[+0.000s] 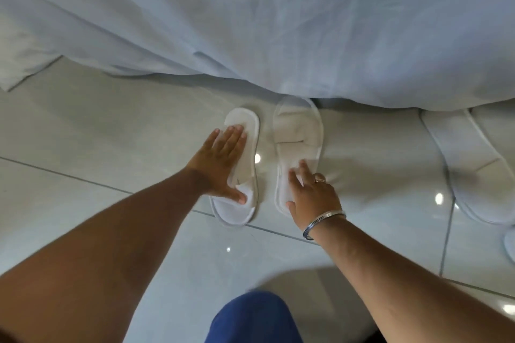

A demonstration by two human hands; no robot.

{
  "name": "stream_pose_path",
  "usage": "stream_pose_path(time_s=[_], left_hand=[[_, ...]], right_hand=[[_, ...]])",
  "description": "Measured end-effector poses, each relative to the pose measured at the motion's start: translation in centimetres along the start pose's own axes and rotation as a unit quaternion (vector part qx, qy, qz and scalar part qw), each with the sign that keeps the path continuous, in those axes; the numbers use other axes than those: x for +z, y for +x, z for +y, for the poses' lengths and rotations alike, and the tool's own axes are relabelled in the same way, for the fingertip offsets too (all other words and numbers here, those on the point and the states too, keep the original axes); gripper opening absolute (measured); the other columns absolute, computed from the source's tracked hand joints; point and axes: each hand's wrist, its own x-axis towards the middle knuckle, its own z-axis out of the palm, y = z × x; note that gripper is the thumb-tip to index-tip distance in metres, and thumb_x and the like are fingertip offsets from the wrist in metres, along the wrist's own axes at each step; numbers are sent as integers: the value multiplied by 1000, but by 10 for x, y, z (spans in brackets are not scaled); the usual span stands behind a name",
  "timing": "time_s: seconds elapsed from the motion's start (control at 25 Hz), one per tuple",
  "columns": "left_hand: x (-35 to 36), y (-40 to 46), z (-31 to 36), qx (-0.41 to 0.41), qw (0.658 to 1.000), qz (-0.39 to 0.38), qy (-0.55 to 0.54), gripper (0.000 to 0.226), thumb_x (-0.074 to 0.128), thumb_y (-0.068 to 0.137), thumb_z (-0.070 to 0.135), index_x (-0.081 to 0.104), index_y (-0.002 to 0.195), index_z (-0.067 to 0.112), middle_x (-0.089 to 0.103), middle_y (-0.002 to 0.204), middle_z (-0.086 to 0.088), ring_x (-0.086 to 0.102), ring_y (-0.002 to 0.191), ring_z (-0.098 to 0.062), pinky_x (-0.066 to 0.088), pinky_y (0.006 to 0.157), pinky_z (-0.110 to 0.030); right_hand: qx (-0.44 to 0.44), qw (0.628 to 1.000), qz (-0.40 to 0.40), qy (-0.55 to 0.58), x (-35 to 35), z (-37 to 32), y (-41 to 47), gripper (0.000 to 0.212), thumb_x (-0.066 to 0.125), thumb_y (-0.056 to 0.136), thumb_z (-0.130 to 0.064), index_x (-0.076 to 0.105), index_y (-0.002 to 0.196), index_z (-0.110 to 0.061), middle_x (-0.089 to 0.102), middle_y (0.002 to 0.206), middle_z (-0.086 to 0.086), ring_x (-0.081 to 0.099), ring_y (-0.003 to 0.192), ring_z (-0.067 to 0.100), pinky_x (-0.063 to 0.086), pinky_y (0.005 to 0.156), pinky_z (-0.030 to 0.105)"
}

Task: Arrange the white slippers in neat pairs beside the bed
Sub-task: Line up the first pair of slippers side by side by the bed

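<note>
- With both palms pressed flat, fingers spread and gripping nothing, the left hand [223, 164] rests on the left slipper [242, 167] and the right hand [309, 192] on the heel end of the right slipper [296, 147], both on the tiled floor [97, 133] just short of the bed sheet [250, 22].
- Each slipper's long axis runs toward the sheet; the left one's toe points away from it, the right one's toward it.
- Likely risks: the glossy tile lets a pushed slipper skew, and the right slipper's toe could slide under the hanging sheet.
- A third slipper [471, 164] lies well apart to the right of the sheet's low edge.
</note>
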Motion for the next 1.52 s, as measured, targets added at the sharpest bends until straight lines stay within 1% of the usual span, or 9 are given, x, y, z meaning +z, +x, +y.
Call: stream_pose_path(time_s=[0.16, 0.28, 0.4, 0.56, 0.72, 1.04, 1.2, 1.4, 1.52], left_hand=[[13, -10, -1, -7, 999, 6, -42, 152, 45, 50, 98, -29, 149, 10, -34, 159, -10, -31, 146, -25, -4, 124, -43], [12, -8, -10, 16, 999, -5, -38, 158, 53, 46, 96, -29, 149, 8, -35, 159, -13, -30, 146, -26, -8, 123, -40], [15, -8, -24, 32, 999, -4, -8, 162, 62, 44, 92, -26, 150, 7, -30, 160, -14, -26, 148, -27, -10, 122, -39], [18, -7, -26, 42, 999, 2, 1, 162, 64, 45, 91, -27, 150, 7, -30, 160, -15, -27, 148, -28, -9, 123, -42], [18, -6, -27, 37, 999, 7, 2, 162, 64, 45, 91, -29, 149, 8, -31, 160, -15, -27, 148, -28, -6, 124, -44], [18, -5, -26, 21, 1000, 9, 2, 164, 60, 41, 95, -29, 149, 10, -31, 160, -13, -28, 147, -28, -6, 123, -46], [17, -6, -22, 10, 1000, 13, -15, 160, 58, 45, 95, -28, 150, 10, -31, 161, -12, -29, 147, -27, -11, 122, -45], [34, -27, -16, -16, 995, 52, -85, 153, 43, 48, 102, -22, 152, 12, -26, 162, -13, -23, 149, -28, -7, 121, -41], [44, -29, -15, -21, 996, 46, -72, 154, 46, 47, 101, -21, 152, 9, -23, 163, -15, -19, 150, -30, -5, 122, -43]], right_hand=[[-55, 993, 56, -87, -34, 6, 21, 56, 67, 76, -24, 45, 127, -15, 41, 143, 17, 49, 119, 38, 47, 90, 44], [-175, 972, 51, -151, -64, 33, 62, 83, 67, 74, -2, 27, 144, -21, 15, 158, 18, 23, 141, 40, 36, 109, 52], [-227, 944, -35, -236, -87, 46, 95, 90, 64, 82, -13, 8, 146, -41, -5, 161, 6, 10, 145, 35, 30, 113, 49], [-85, 970, 1, -228, -87, 57, 85, 97, 71, 68, -55, 14, 144, -36, 19, 153, 19, 44, 122, 39, 47, 92, 49], [45, 982, 13, -181, -65, 56, 40, 95, 57, 74, -68, 16, 145, -20, 40, 132, 23, 50, 111, 40, 49, 82, 45], [108, 991, -66, -32, -34, 42, -1, 94, 57, 84, -52, 12, 144, 5, 40, 144, 23, 53, 115, 40, 46, 92, 41], [107, 983, 16, 145, -30, 13, 14, 38, 49, 91, -27, 52, 118, -1, 66, 105, 26, 61, 97, 40, 47, 78, 38], [73, 985, 130, 88, -33, 22, 26, 53, 60, 87, -28, 43, 135, -13, 47, 131, 24, 49, 115, 45, 44, 93, 48], [45, 992, 84, 85, -34, 18, 48, 77, 57, 83, -50, 26, 144, -15, 30, 150, 20, 30, 136, 39, 33, 109, 50]])
